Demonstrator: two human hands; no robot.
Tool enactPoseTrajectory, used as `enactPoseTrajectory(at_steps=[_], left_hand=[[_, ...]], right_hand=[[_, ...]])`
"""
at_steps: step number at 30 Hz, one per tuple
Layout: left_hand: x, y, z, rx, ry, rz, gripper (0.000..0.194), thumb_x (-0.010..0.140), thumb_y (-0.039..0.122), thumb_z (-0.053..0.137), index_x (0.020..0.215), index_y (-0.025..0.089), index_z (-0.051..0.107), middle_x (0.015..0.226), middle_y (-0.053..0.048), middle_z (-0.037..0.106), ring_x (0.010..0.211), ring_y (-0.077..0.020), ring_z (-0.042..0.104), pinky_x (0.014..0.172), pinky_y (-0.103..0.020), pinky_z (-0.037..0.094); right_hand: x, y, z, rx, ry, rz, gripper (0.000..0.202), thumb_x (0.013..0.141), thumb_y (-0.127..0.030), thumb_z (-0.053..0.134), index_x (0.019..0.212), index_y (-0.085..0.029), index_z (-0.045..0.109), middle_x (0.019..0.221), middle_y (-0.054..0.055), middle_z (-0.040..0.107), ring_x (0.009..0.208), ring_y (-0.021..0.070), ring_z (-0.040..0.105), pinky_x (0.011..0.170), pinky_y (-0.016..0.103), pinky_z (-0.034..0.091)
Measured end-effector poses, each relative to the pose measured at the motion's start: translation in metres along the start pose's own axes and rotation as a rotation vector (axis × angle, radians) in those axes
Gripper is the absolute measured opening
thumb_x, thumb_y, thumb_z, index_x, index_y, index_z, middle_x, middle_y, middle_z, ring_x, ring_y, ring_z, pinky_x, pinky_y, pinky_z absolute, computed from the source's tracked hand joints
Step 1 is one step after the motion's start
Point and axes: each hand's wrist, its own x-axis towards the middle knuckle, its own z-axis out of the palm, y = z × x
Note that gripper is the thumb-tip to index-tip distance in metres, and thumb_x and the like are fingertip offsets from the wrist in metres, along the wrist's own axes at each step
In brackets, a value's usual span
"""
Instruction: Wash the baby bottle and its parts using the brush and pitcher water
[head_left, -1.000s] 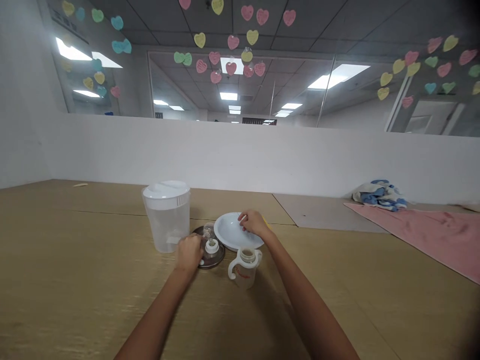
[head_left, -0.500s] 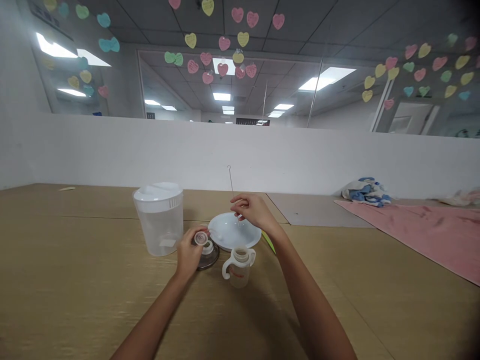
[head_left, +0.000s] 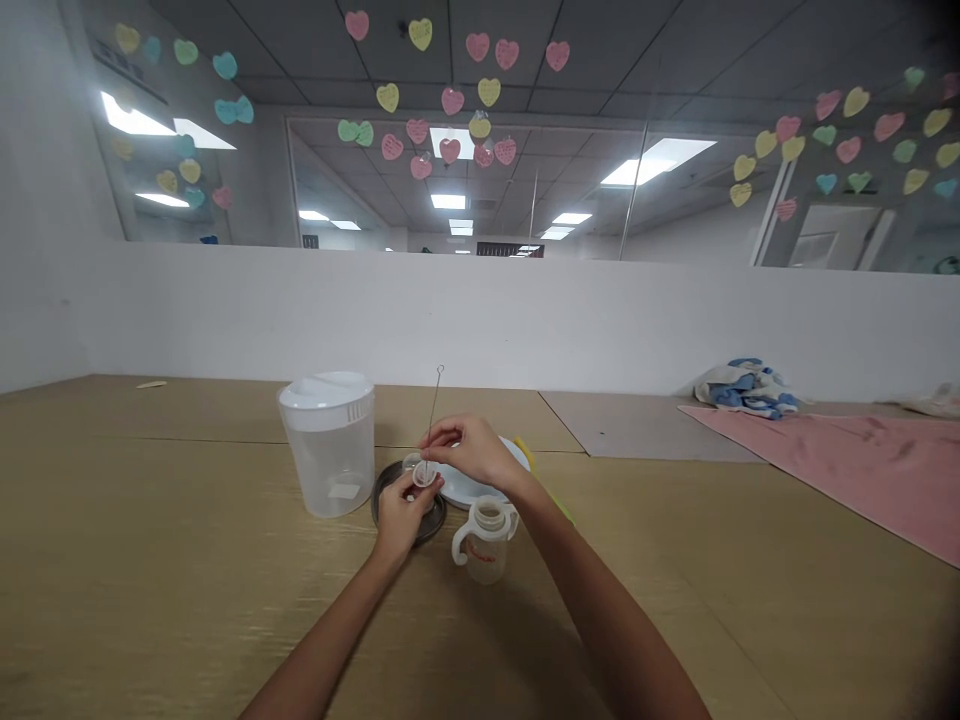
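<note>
My left hand [head_left: 400,517] is closed on a small clear round cap [head_left: 424,474], its open side facing up towards me. Between the fingertips of my right hand [head_left: 472,448] is a thin wire straw brush [head_left: 435,400], looped end upward. Its lower end is at the cap; how deep it reaches cannot be made out. Beneath the left hand lies a dark round dish [head_left: 382,488], mostly covered. Close by on the right stands an uncapped baby bottle [head_left: 487,555] with white handles and red print. A white bowl [head_left: 463,489] is partly hidden behind my right hand.
A translucent bucket [head_left: 330,465] with a white lid stands left of the hands. Something yellow [head_left: 524,453] and a green strip [head_left: 564,510] show beside the bowl. A crumpled blue-white cloth [head_left: 746,388] and a pink cloth [head_left: 840,460] lie at the right.
My right hand has moved left and brought the wire brush from over the bowl to the cap. My left hand has tilted the cap and shifted slightly right.
</note>
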Motion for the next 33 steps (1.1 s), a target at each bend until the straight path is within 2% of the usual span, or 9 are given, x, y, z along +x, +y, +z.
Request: enactPoseTrajectory(at_steps=[5,8,12,18,28,33], left_hand=[[-0.0014,0.0038,-0.0028,0.007,-0.004,0.049,0.024,0.071,0.038,0.061,0.067,0.015,0.068,0.069,-0.001,0.063,0.067,-0.0143,0.054,0.065,-0.025,0.042],[-0.0027,0.0029,-0.003,0.008,-0.013,0.08,0.022,0.073,0.035,0.059,0.069,0.016,0.069,0.073,-0.002,0.064,0.071,-0.0153,0.055,0.068,-0.025,0.042],[-0.0032,-0.0007,-0.0021,-0.016,-0.011,0.102,0.019,0.073,0.03,0.058,0.073,0.016,0.07,0.08,-0.004,0.066,0.078,-0.0168,0.057,0.072,-0.026,0.043],[-0.0032,-0.0006,-0.0026,-0.049,-0.014,0.127,0.016,0.072,0.027,0.058,0.072,0.018,0.071,0.077,-0.004,0.066,0.075,-0.016,0.056,0.07,-0.025,0.043],[-0.0038,0.0015,-0.0032,-0.053,-0.014,0.108,0.018,0.073,0.029,0.058,0.073,0.019,0.072,0.082,-0.005,0.066,0.079,-0.0172,0.057,0.072,-0.026,0.044],[-0.0037,0.0019,-0.0031,-0.058,-0.014,0.129,0.017,0.07,0.027,0.058,0.07,0.017,0.071,0.079,-0.005,0.066,0.078,-0.018,0.057,0.072,-0.027,0.044]], right_hand=[[-0.0009,-0.0024,0.0041,-0.043,0.009,-0.032,0.006,0.068,-0.017,0.062,0.071,-0.015,0.067,0.071,0.002,0.067,0.069,0.012,0.062,0.065,0.021,0.046],[-0.003,-0.0052,0.0022,-0.078,0.048,-0.039,0.008,0.069,-0.017,0.062,0.074,-0.016,0.068,0.074,0.002,0.068,0.07,0.0123,0.063,0.066,0.021,0.047],[-0.0045,-0.0061,0.0015,-0.235,0.066,-0.029,0.01,0.07,-0.015,0.061,0.076,-0.018,0.069,0.074,0.002,0.069,0.071,0.0129,0.063,0.065,0.021,0.045],[-0.004,-0.0022,0.0051,-0.421,0.051,-0.081,0.012,0.07,-0.014,0.06,0.074,-0.019,0.07,0.072,0.0,0.069,0.069,0.0124,0.062,0.067,0.021,0.043],[-0.0036,0.0013,0.0078,-0.41,0.124,-0.081,0.006,0.069,-0.016,0.064,0.071,-0.018,0.069,0.071,0.001,0.069,0.068,0.0121,0.062,0.065,0.021,0.043],[-0.0041,0.0029,0.0095,-0.403,0.101,-0.094,0.003,0.066,-0.015,0.066,0.067,-0.017,0.067,0.068,0.0,0.068,0.065,0.0119,0.061,0.062,0.02,0.042]])
